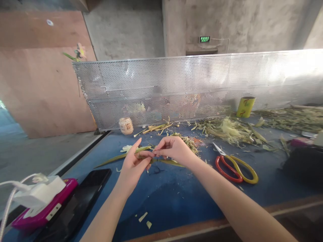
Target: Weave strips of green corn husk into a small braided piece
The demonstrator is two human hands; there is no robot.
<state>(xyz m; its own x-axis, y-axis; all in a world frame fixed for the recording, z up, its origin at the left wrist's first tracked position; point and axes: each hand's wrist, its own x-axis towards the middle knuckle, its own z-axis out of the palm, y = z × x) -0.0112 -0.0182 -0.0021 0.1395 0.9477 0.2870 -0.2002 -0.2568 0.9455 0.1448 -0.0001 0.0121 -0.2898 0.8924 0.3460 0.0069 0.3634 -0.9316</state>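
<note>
Over the middle of the blue table, my left hand (136, 159) pinches a long green-yellow leaf strip (111, 160), thumb and fingers closed, one finger raised. The strip's pointed end reaches out to the left. Close against it, my right hand (174, 149) has its thumb and fingertips pressed together at the same spot; whatever lies between them is too small to make out. Another part of the leaf (171, 162) shows below the right hand. A pale piece of husk (126, 148) lies behind the left hand.
Scissors (234, 168) with red and yellow handles lie at right. Behind are a husk heap (229, 131), a yellow cup-like container (246, 107), a wrapped roll (126, 125) and a perforated metal screen (161, 87). A phone (83, 198) and pink power strip (47, 208) occupy the left.
</note>
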